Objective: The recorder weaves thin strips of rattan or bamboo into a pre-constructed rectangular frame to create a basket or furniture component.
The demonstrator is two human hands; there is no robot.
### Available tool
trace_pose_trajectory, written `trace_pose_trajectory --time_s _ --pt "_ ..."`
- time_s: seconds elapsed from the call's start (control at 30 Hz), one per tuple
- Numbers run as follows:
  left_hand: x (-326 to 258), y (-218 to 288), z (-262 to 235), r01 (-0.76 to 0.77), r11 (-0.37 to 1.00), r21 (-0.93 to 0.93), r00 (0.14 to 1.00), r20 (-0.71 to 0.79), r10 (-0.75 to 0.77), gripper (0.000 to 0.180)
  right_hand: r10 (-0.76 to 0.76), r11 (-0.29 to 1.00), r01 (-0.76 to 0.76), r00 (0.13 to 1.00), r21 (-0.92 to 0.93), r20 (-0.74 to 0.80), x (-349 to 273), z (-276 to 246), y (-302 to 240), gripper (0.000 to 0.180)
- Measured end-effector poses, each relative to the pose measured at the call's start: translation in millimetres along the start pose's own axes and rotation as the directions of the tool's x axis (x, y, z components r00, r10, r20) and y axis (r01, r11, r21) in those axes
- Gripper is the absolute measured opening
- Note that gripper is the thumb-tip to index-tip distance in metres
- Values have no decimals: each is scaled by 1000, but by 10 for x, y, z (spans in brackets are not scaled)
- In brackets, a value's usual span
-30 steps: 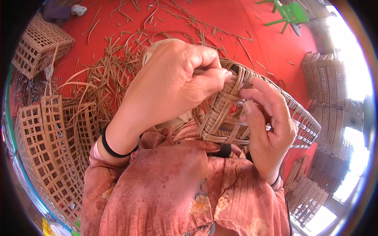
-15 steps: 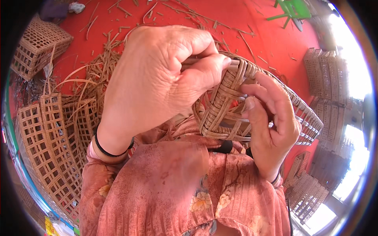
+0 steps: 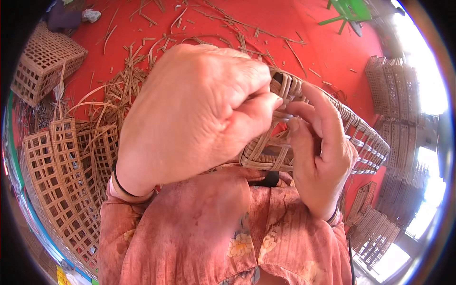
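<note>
A woven rattan basket lies tilted in front of my body, its bound rim running off to the right. My left hand is closed in a pinch beside the basket's near corner; whatever is between the thumb and finger is hidden. Fingers of my right hand curl round that same corner from the other side, the thumb bent toward the fingertips of my left hand. Between the two hands a dark gap shows under the wrapped strands at the top of the corner.
On the left stand several open-weave baskets, with another basket farther back. Loose rattan strips and offcuts litter the red floor. Stacked woven pieces line the right side. A green plastic stool is far right.
My left hand has turned and moved down from the basket rim to the corner weave. My right hand has shifted slightly left, its fingers closer to the left fingertips.
</note>
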State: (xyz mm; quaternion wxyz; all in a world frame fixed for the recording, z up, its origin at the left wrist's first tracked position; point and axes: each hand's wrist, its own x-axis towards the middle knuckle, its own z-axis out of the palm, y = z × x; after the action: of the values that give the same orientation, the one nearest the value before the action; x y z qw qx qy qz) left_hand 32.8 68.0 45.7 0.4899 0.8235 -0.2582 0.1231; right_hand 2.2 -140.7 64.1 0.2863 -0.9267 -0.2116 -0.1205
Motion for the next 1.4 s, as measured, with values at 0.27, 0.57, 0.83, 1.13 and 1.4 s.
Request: trace_pose_trajectory --time_s 0.27,0.57,0.83,1.13,1.4 --pt "-53 -14 84 89 995 44 993 -79 -85 13 59 995 -62 998 73 38 -6 -33 -92 43" --pt "-144 -105 143 203 977 -58 976 -64 -207 14 258 916 -274 962 294 92 -6 -41 -82 43" --pt "-49 -189 153 161 979 -125 987 34 -158 14 366 672 -422 903 608 223 26 -126 -55 45" --pt "-47 -246 206 199 970 -138 978 96 -186 24 217 958 -218 976 187 23 30 -120 -27 36" --pt "-81 -357 248 180 951 -251 982 96 -160 22 79 997 -79 997 -20 18 65 -25 -109 38"
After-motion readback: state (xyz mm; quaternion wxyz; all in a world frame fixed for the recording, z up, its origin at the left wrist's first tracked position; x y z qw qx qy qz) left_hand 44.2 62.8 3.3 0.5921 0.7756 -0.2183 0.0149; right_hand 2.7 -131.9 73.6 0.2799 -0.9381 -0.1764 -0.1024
